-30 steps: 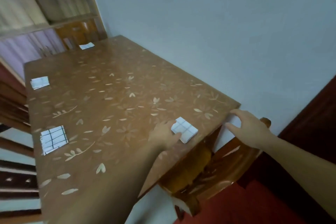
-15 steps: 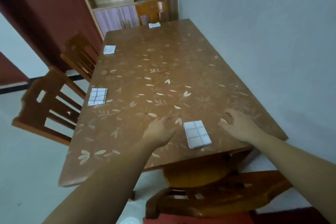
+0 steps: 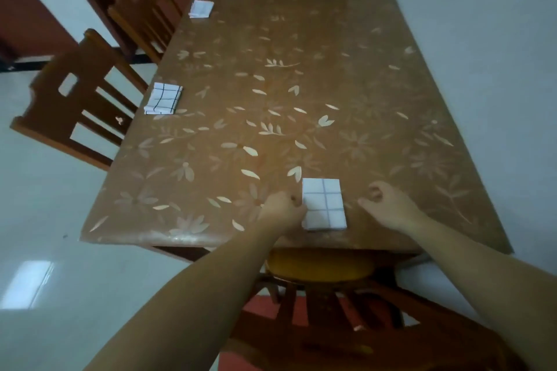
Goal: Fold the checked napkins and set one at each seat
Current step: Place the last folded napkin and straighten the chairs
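Table [image 3: 346,75] bears napkin [image 3: 324,203], long axis along table's length.

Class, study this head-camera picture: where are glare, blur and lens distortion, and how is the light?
Head view: dim, flat light, no hard shadows; glare patch on the floor, sheen along the table at its near edge; side chair softened by blur; wide lens splays the table's sides.

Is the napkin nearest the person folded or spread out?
Folded: the nearest napkin lies flat on the table as a small rectangle, stacked layers showing along its near edge.
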